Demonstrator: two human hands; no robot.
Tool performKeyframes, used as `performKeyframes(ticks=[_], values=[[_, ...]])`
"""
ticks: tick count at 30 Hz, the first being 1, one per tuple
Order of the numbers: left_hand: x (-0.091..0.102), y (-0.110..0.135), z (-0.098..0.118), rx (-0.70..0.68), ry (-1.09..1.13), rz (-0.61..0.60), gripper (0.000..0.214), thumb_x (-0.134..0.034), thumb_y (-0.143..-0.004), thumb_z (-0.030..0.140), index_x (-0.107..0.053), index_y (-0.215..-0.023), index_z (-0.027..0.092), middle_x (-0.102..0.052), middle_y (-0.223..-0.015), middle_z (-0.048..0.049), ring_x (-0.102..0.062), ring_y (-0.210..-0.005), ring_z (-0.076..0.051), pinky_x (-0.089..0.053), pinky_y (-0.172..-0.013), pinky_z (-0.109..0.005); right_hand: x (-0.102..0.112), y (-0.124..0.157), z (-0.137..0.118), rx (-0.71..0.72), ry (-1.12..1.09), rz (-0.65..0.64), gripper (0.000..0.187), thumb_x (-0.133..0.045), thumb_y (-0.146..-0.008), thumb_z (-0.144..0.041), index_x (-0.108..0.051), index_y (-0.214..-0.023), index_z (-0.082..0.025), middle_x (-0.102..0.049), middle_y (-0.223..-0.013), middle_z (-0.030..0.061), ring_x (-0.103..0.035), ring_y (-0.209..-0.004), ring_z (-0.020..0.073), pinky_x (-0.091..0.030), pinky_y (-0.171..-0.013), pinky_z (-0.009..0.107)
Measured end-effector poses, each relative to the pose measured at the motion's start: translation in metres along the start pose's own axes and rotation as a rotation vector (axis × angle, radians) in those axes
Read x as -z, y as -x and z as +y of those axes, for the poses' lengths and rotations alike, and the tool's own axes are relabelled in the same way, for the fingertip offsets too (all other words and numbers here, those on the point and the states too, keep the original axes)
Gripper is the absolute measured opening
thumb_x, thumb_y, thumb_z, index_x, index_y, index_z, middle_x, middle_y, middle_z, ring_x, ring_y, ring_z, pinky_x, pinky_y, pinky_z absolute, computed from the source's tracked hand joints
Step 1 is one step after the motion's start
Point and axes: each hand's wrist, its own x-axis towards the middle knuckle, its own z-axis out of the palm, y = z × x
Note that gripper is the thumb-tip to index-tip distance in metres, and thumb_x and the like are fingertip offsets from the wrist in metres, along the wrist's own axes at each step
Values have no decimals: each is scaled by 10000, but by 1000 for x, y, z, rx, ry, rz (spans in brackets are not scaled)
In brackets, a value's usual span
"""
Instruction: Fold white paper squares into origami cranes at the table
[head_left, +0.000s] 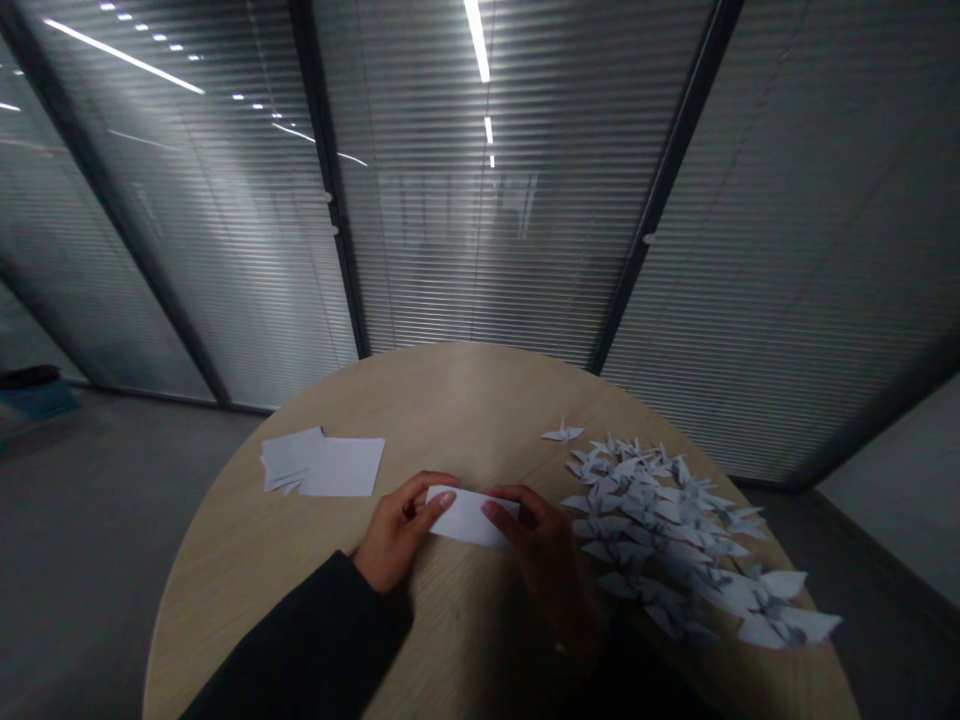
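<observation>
Between my two hands is a white piece of paper (471, 518), a long narrow rectangle that looks folded over. My left hand (401, 525) pinches its left end, thumb on the near face and fingers behind. At the right end my right hand (536, 535) grips it the same way, with the thumb on top. The paper is held just above the near middle of the round wooden table (450, 400). Part of the fingers behind the paper is hidden.
A small stack of white paper sheets (341, 467) lies on the left. Many folded paper cranes (660, 520) are heaped on the right, close to my right hand, with a single crane (562, 432) apart behind them. Glass panels with blinds (480, 250) stand beyond the table's far edge.
</observation>
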Motion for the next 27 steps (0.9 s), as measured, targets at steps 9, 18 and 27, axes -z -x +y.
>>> performKeyframes(ticks=[9, 18, 27], values=[[1, 0, 2, -5, -41, -10, 321, -658, -817, 453, -713, -908, 150, -599, -666, -4, -493, -611, -150, -351, -575, -271, 1, 0, 1, -41, -21, -24, 353, -666, -666, -487, -756, -851, -200, -691, -703, 14, -573, -626, 181, -424, -569, 263], [0, 1, 2, 3, -38, -6, 340, -677, -796, 475, -712, -892, 151, -592, -635, 4, -503, -593, -149, -369, -563, -261, 2, 0, 0, -53, 1, -49, 364, -654, -671, -494, -752, -860, -198, -713, -736, 27, -599, -650, 195, -443, -588, 278], [3, 0, 1, -63, -258, -93, 255, -612, -854, 394, -734, -875, 171, -618, -638, -1, -500, -586, -147, -362, -559, -258, 3, -3, 8, -9, 96, -217, 271, -635, -718, -433, -733, -793, -191, -720, -746, 19, -626, -701, 197, -444, -634, 273]])
